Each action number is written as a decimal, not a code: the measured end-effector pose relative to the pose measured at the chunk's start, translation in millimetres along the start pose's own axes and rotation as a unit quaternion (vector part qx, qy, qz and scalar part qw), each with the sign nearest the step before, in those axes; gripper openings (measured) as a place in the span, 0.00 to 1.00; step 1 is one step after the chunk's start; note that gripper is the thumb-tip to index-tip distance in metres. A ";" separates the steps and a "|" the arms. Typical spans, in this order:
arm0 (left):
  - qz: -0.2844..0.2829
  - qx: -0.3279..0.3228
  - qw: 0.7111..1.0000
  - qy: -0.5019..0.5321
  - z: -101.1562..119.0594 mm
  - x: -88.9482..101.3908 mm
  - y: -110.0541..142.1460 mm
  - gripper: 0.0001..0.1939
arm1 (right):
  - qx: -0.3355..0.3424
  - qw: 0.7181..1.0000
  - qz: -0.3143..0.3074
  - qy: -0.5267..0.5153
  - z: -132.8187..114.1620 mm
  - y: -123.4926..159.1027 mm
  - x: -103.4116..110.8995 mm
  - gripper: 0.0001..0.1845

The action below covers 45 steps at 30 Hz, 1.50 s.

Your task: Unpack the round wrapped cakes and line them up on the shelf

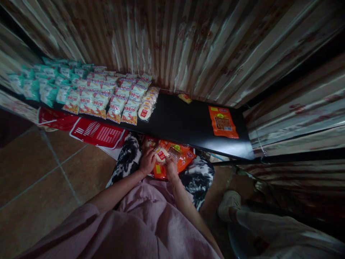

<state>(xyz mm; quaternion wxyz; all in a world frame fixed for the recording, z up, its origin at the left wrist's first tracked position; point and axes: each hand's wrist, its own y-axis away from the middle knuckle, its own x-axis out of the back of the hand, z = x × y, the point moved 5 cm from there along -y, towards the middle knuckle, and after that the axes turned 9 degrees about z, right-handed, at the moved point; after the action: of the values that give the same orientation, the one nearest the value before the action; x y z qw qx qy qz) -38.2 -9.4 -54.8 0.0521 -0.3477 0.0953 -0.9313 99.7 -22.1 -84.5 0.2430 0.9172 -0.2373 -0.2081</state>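
Observation:
Over my lap, my left hand [147, 162] and my right hand [171, 167] both grip a small clear-wrapped packet of round pale biscuits [161, 154] with a red label. The left fingers are closed on its left edge, the right thumb and fingers on its right edge. Under the packet, across my knees, lies a large orange snack bag [185, 158] with a yellow label and a window. Another wrapped item shows partly beside my left fingers, too hidden to make out. A row of similar biscuit packets [147, 104] lies on the black shelf above.
White and orange snack bags [99, 103] and teal ones [48, 91] stand in rows on the shelf [183, 122]. At its right lies an orange bag [223, 122]; a small yellow packet [185, 98] is near the curtain [167, 43]. Red bags [97, 132] hang below. Another person's shoe [229, 205] is at right.

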 end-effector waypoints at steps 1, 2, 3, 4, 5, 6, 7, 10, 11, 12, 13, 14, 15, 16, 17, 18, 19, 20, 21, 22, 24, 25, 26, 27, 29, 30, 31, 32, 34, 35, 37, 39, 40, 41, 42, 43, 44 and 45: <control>0.004 0.008 1.000 0.000 -1.1 0.3 -0.4 0.14 | 0.000 1.000 -0.001 -0.003 1.0 -0.2 0.3 0.11; 0.006 0.015 1.000 0.001 -2.2 0.4 -0.9 0.14 | -0.001 1.000 0.000 -0.007 1.9 -0.6 0.7 0.11; 0.008 0.021 1.000 0.003 -3.2 0.5 -1.4 0.14 | -0.003 1.000 0.001 -0.011 2.8 -1.0 1.1 0.11; 0.010 0.027 1.000 0.004 -4.2 0.6 -2.0 0.13 | -0.005 1.000 0.003 -0.014 3.6 -1.4 1.4 0.11; 0.011 0.031 0.999 0.005 -4.9 0.8 -2.5 0.13 | -0.008 1.000 0.003 -0.018 4.3 -1.7 1.6 0.11; 0.013 0.034 0.999 0.005 -5.5 1.1 -3.0 0.12 | -0.012 1.000 0.004 -0.021 4.9 -1.8 1.7 0.11; 0.016 0.036 0.999 0.006 -5.9 1.6 -3.5 0.11 | -0.015 1.000 0.004 -0.023 5.3 -1.8 1.6 0.12; 0.025 0.040 0.999 0.014 -6.5 4.1 -4.7 0.10 | -0.029 0.999 0.003 -0.031 5.7 -0.2 1.3 0.15; 0.029 0.041 0.999 0.018 -6.6 5.0 -5.0 0.10 | -0.033 0.999 0.006 -0.034 5.6 0.5 1.6 0.16; 0.033 0.043 0.998 0.023 -6.6 6.0 -5.3 0.09 | -0.037 0.999 0.011 -0.037 5.3 1.3 2.1 0.18; 0.038 0.045 0.998 0.029 -6.6 6.9 -5.5 0.09 | -0.039 0.998 0.015 -0.040 4.8 2.0 2.6 0.18; 0.042 0.046 0.997 0.035 -6.4 7.7 -5.7 0.09 | -0.038 0.998 0.016 -0.043 4.1 2.7 2.9 0.18; 0.046 0.047 0.997 0.040 -6.1 8.5 -5.8 0.09 | -0.036 0.998 0.015 -0.045 3.2 3.3 3.0 0.18; 0.051 0.050 0.996 0.045 -5.9 9.2 -5.8 0.09 | -0.033 0.998 0.012 -0.047 2.5 3.8 2.9 0.18; 0.056 0.053 0.996 0.048 -5.6 9.8 -5.7 0.09 | -0.031 0.998 0.009 -0.050 1.9 4.2 2.7 0.19; 0.061 0.057 0.995 0.048 -5.3 10.5 -5.6 0.09 | -0.029 0.998 0.007 -0.055 1.4 4.4 2.5 0.19; 0.066 0.061 0.995 0.045 -5.0 11.3 -5.6 0.08 | -0.027 0.998 0.008 -0.060 1.0 4.3 2.5 0.19; 0.071 0.064 0.995 0.041 -4.5 12.2 -5.5 0.07 | -0.023 0.997 0.012 -0.066 0.7 4.1 2.7 0.19; 0.075 0.067 0.994 0.037 -3.8 13.0 -5.5 0.06 | -0.018 0.997 0.017 -0.070 0.3 3.8 2.9 0.20; 0.075 0.067 0.994 0.033 -2.8 13.5 -5.6 0.05 | -0.013 0.997 0.020 -0.072 0.0 3.4 2.9 0.20; 0.064 0.066 0.995 0.030 -0.4 13.5 -5.7 0.03 | -0.003 0.998 0.023 -0.066 -0.6 2.8 2.3 0.20; 0.054 0.065 0.996 0.033 0.9 12.9 -5.7 0.03 | -0.001 0.998 0.023 -0.061 -0.9 2.7 2.0 0.21; 0.043 0.067 0.996 0.040 2.0 12.0 -5.6 0.03 | 0.002 0.998 0.024 -0.057 -1.3 2.8 1.7 0.22; 0.033 0.074 0.995 0.053 2.5 10.8 -5.3 0.03 | 0.005 0.998 0.024 -0.054 -2.1 3.2 1.5 0.22; 0.013 0.096 0.992 0.085 2.3 8.0 -4.3 0.02 | 0.016 0.998 0.018 -0.050 -4.7 4.6 1.2 0.22; 0.005 0.109 0.989 0.099 1.8 6.6 -3.8 0.02 | 0.024 0.999 0.012 -0.045 -6.4 5.6 1.0 0.22; -0.001 0.120 0.987 0.109 1.2 5.3 -3.4 0.02 | 0.033 0.999 0.006 -0.038 -8.2 6.8 1.0 0.22; -0.004 0.128 0.985 0.115 0.5 4.3 -3.1 0.02 | 0.044 0.999 0.003 -0.029 -10.2 8.0 1.2 0.22; -0.007 0.140 0.983 0.121 -0.9 3.0 -2.7 0.02 | 0.064 0.998 -0.003 -0.008 -14.1 10.3 1.5 0.22; -0.010 0.147 0.981 0.125 -1.6 2.4 -2.4 0.03 | 0.074 0.997 -0.009 0.002 -15.9 11.5 1.1 0.23; -0.020 0.159 0.978 0.136 -2.7 1.3 -1.7 0.04 | 0.093 0.995 -0.026 0.023 -19.4 13.7 -0.9 0.23; -0.038 0.179 0.968 0.170 -3.2 -0.3 -0.4 0.08 | 0.123 0.990 -0.037 0.050 -23.5 15.9 -3.3 0.23; -0.050 0.195 0.959 0.198 -3.1 -1.4 0.5 0.11 | 0.144 0.986 -0.038 0.068 -25.9 17.2 -4.4 0.23; -0.063 0.213 0.947 0.231 -2.8 -2.7 1.6 0.13 | 0.167 0.981 -0.040 0.090 -28.2 18.7 -5.7 0.21; -0.077 0.233 0.933 0.265 -2.0 -4.0 2.8 0.16 | 0.190 0.974 -0.043 0.114 -30.3 20.7 -7.3 0.20; -0.090 0.252 0.917 0.295 -1.0 -5.1 4.1 0.18 | 0.210 0.967 -0.047 0.139 -32.0 22.9 -9.2 0.18; -0.100 0.268 0.904 0.317 0.0 -5.8 5.2 0.21 | 0.227 0.959 -0.054 0.163 -33.2 25.2 -11.2 0.16; -0.107 0.283 0.894 0.331 0.9 -6.1 6.1 0.23 | 0.239 0.951 -0.060 0.184 -34.0 27.7 -13.1 0.15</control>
<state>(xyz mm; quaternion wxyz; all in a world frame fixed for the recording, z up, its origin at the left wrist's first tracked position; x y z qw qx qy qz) -32.9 -14.5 -59.3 0.0135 0.0017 -0.1980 -0.9801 96.8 -24.6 -38.9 0.0429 0.9834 -0.1756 0.0130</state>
